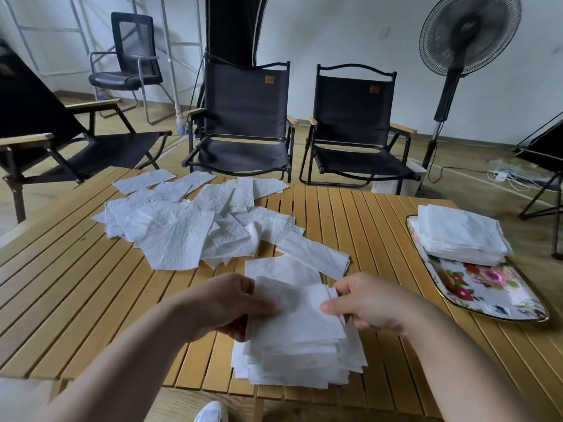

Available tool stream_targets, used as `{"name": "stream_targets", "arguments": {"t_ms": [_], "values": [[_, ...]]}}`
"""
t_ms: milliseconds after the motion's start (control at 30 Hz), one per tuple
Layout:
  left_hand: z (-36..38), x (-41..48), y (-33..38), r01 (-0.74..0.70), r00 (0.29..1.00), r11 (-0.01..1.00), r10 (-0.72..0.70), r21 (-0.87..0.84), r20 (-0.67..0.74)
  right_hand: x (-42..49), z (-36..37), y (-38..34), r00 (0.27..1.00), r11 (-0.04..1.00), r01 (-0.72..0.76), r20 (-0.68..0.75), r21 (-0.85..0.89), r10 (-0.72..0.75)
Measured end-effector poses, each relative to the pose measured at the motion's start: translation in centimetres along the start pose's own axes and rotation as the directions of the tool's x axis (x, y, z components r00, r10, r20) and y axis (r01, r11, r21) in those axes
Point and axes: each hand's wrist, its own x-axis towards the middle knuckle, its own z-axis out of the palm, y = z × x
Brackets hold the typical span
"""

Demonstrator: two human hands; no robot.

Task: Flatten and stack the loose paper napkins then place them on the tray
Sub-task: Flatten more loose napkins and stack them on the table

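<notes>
Napkins [182, 226] cover much of the slatted wooden tabletop [350, 214]. The biggest lot is a loose heap of crumpled white sheets spread from the far left corner toward the middle. Beyond the far edge stand two dark folding chairs [243, 117], with a standing fan [466, 38] to their right. At the middle of the near edge is a thick, uneven stack [298, 345] of flattened sheets, its lower layers reaching past that edge. A flowered tray [487, 287] lies along the right edge. A neat pile [460, 236] sits on its far half, and the near half shows its flower pattern. Two single sheets [313, 254] lie between the heap and the stack, overlapping each other. The left hand [225, 303] takes the stack's left side, its grip closed with the thumb on top and the fingers curled underneath. The right hand [368, 303] takes the right side, its grip a pinch of thumb and fingers on the edge of the upper sheets.
</notes>
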Motion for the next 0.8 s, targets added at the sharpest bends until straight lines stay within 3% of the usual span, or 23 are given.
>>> {"name": "stream_targets", "arguments": {"t_ms": [100, 233, 300, 500, 800], "values": [[0.0, 0.5, -0.3, 0.055, 0.998, 0.993, -0.05, 0.104, -0.046, 0.9, 0.2, 0.0, 0.998, 0.992, -0.035, -0.057, -0.119, 0.029], [-0.2, 1.0, -0.4, 0.121, 0.984, 0.953, -0.078, 0.278, -0.161, 4.6, 0.6, 1.1, 0.94, 0.992, 0.079, -0.338, 0.101, -0.041], [-0.3, 1.3, -0.5, 0.123, 0.975, 0.933, -0.05, 0.339, -0.215, 6.9, 1.2, 2.3, 0.906, 0.995, 0.103, -0.415, 0.013, -0.088], [-2.0, 2.0, -1.6, 0.115, 0.916, 0.925, 0.042, 0.362, -0.4, 10.9, 1.9, 2.9, 0.946, 0.952, -0.07, -0.323, -0.297, -0.031], [-2.9, 2.6, -2.3, 0.001, 0.882, 0.906, 0.199, 0.423, -0.427, 10.3, 1.9, 4.5, 0.909, 0.963, 0.115, -0.364, -0.244, -0.201]]}}
